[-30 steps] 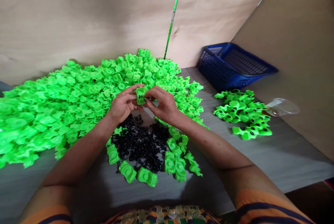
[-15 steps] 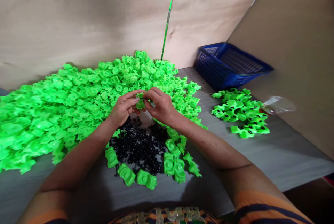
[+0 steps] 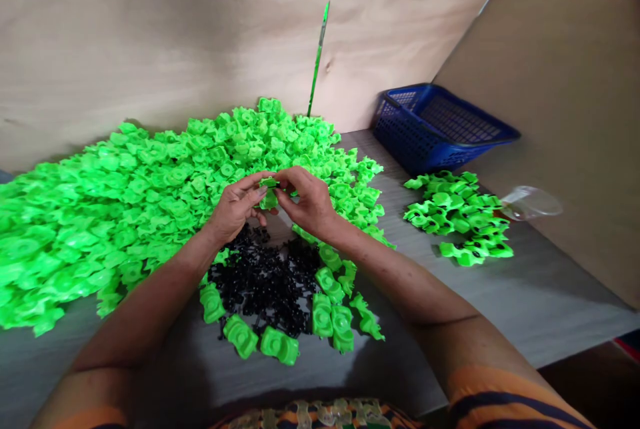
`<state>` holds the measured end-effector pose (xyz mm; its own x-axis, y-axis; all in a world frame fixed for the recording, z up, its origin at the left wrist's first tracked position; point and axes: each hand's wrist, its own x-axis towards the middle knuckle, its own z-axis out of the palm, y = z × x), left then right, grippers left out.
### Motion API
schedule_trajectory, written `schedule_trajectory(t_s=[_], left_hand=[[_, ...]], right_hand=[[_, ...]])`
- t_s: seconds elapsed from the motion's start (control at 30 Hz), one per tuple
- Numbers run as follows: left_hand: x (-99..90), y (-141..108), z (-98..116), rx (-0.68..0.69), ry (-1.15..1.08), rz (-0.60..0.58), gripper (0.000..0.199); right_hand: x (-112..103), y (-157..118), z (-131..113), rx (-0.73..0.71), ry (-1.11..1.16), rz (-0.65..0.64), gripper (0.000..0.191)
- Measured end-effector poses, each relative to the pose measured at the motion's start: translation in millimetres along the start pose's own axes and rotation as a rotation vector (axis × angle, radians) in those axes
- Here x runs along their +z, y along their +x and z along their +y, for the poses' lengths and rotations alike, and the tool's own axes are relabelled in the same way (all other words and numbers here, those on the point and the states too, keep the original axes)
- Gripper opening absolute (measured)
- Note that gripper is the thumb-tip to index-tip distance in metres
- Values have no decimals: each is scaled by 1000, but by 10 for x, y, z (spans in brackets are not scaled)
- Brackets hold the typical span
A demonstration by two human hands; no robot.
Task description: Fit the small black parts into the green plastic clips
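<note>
My left hand (image 3: 239, 205) is closed on a green plastic car-shaped shell (image 3: 269, 198), holding it in front of the big pile. At the shell's right side, the fingers of my right hand (image 3: 307, 202) are pinched together on a small black plastic part (image 3: 275, 184) that lies against the shell. The black part is mostly hidden by the fingers. Below both hands spreads a heap of small black parts (image 3: 265, 285). Several loose green shells (image 3: 280, 345) lie around the near and right edges of that heap.
A large pile of green shells (image 3: 125, 195) fills the left and back. At right, green shells with black parts (image 3: 457, 215) sit before a blue basket (image 3: 435, 139). A clear plastic cup (image 3: 535, 203) lies near the side wall. A thin green-marked stick (image 3: 318, 62) leans on the back wall.
Both hands stay in nearly the same place with the shell. The black part between them shows slightly differently as the right fingers shift a little. The view has moved slightly.
</note>
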<state>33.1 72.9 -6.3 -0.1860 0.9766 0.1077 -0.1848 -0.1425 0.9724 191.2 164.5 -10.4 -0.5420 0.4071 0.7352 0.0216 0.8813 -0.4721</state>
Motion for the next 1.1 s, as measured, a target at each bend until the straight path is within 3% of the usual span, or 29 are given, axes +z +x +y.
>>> schedule_trajectory(t_s=[0.17, 0.4, 0.63, 0.87, 1.1], left_hand=[[7, 1, 15, -48, 31, 45, 55], [15, 4, 18, -53, 96, 66, 58], [19, 1, 23, -31, 154, 102, 55], [27, -5, -41, 44, 181, 135, 37], [42, -1, -106, -2, 188, 170, 38]], right_hand=[[-27, 25, -10, 155, 116, 6, 9], [11, 10, -20, 225, 182, -14, 11], [36, -17, -25, 254, 228, -12, 15], [90, -40, -3, 219, 227, -12, 14], [119, -49, 8, 196, 147, -45, 18]])
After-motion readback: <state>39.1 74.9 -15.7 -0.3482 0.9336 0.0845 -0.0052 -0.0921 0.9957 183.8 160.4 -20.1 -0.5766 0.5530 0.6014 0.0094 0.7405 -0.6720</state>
